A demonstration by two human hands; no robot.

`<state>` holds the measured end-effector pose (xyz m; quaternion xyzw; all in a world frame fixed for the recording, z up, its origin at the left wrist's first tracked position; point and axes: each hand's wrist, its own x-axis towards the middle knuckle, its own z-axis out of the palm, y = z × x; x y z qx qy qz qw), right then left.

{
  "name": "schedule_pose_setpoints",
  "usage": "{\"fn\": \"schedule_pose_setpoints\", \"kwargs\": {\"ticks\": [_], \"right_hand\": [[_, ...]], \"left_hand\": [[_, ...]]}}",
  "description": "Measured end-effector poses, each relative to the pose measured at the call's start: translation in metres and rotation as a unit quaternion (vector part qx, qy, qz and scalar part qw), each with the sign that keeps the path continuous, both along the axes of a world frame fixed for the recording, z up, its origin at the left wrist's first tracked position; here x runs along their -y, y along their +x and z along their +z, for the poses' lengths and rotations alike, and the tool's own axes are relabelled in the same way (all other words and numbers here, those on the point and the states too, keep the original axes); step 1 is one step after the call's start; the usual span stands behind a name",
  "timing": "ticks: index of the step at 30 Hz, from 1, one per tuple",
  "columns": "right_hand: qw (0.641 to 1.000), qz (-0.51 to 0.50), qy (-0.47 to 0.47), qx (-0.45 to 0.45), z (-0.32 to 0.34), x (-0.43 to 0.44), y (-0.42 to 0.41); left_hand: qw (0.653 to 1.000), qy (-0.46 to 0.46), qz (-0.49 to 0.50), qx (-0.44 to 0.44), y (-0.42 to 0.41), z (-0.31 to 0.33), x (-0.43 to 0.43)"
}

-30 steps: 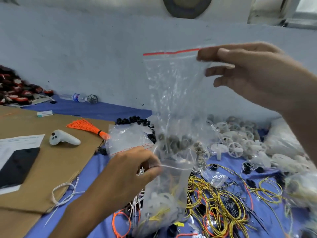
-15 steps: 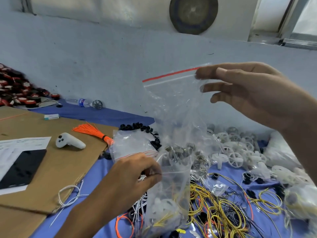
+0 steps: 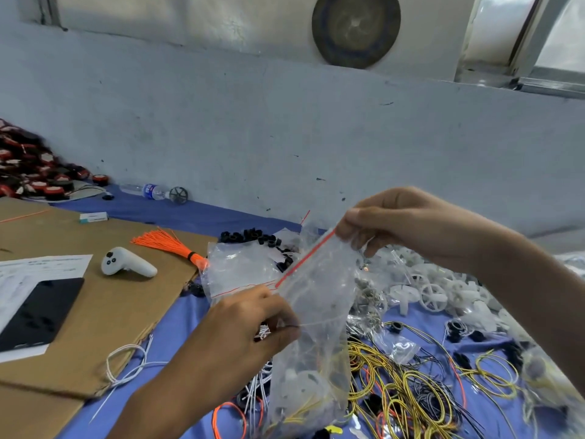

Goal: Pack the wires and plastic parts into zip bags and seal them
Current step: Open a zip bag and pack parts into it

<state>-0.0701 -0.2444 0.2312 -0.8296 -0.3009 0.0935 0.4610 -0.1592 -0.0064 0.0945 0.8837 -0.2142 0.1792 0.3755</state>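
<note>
Both hands are up on the bag (image 3: 316,312), holding it above the cloth (image 3: 196,217). The right hand (image 3: 411,226) pinches the top corner, thumb and fingers clamped on the end of the red strip (image 3: 304,259). The left hand (image 3: 247,331) sits lower, fingers curled, pinching the bag's left edge about halfway down. The strip slants from the right hand down toward the left. Whether the mouth is zipped, I cannot tell.

In the bottom of the bag are a white part (image 3: 304,383) and some yellow wire (image 3: 300,413), hanging close over the pile. Beneath, loose wires (image 3: 411,391) sprawl across the cloth in yellow, black and orange. Beyond the right forearm is a heap of white wheels (image 3: 433,296). Black rings (image 3: 253,237) sit further back, beside a second bag (image 3: 240,267) lying flat.

Off to the left, cardboard (image 3: 95,312) carries an orange bundle (image 3: 167,243), a white controller (image 3: 126,263), a paper sheet (image 3: 47,264) and a dark tablet (image 3: 34,312). A bottle (image 3: 148,190) lies by the wall (image 3: 285,137).
</note>
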Motion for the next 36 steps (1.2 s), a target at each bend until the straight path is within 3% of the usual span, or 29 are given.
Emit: {"fn": "schedule_pose_setpoints", "kwargs": {"ticks": [2, 4, 7, 9, 11, 17, 19, 21, 23, 26, 29, 32, 36], "right_hand": [[0.995, 0.002, -0.094, 0.045, -0.005, -0.002, 0.001], [0.992, 0.021, -0.116, 0.045, -0.009, -0.003, 0.000], [0.997, 0.041, 0.047, -0.042, -0.011, -0.003, 0.001], [0.981, 0.054, 0.161, -0.092, -0.013, -0.004, 0.002], [0.973, 0.065, 0.190, -0.111, -0.016, -0.006, 0.004], [0.996, 0.019, 0.024, -0.080, -0.032, -0.004, 0.013], [0.993, 0.026, -0.106, -0.035, -0.039, -0.007, 0.012], [0.965, 0.006, -0.255, 0.069, -0.046, -0.013, 0.009], [0.908, -0.007, -0.376, 0.184, -0.050, -0.020, 0.008], [0.859, 0.014, -0.449, 0.247, -0.048, -0.029, 0.002], [0.860, 0.149, -0.445, 0.200, -0.050, -0.053, -0.008], [0.850, 0.216, -0.477, 0.057, -0.069, -0.074, -0.002], [0.801, 0.231, -0.546, 0.085, -0.100, -0.066, 0.013]], "left_hand": [[1.000, -0.002, -0.003, -0.006, 0.000, -0.001, -0.001], [1.000, 0.003, -0.005, -0.006, 0.000, -0.002, -0.001], [1.000, -0.004, -0.004, 0.004, -0.001, -0.002, -0.002], [1.000, -0.002, 0.001, 0.005, 0.000, -0.001, -0.003], [1.000, -0.001, 0.006, 0.006, 0.001, -0.001, -0.001], [1.000, -0.010, 0.008, 0.008, 0.001, -0.003, -0.003], [1.000, 0.005, 0.009, 0.013, 0.001, -0.004, -0.003], [1.000, 0.007, 0.007, 0.017, 0.000, -0.004, -0.002], [1.000, -0.001, 0.006, 0.021, -0.001, -0.003, -0.001], [0.999, -0.007, 0.001, 0.032, -0.003, 0.000, 0.001], [0.999, -0.006, -0.008, 0.036, -0.003, 0.001, 0.004], [0.999, 0.002, -0.017, 0.038, -0.005, -0.002, 0.003], [0.998, -0.002, -0.016, 0.063, -0.009, -0.009, -0.002]]}}
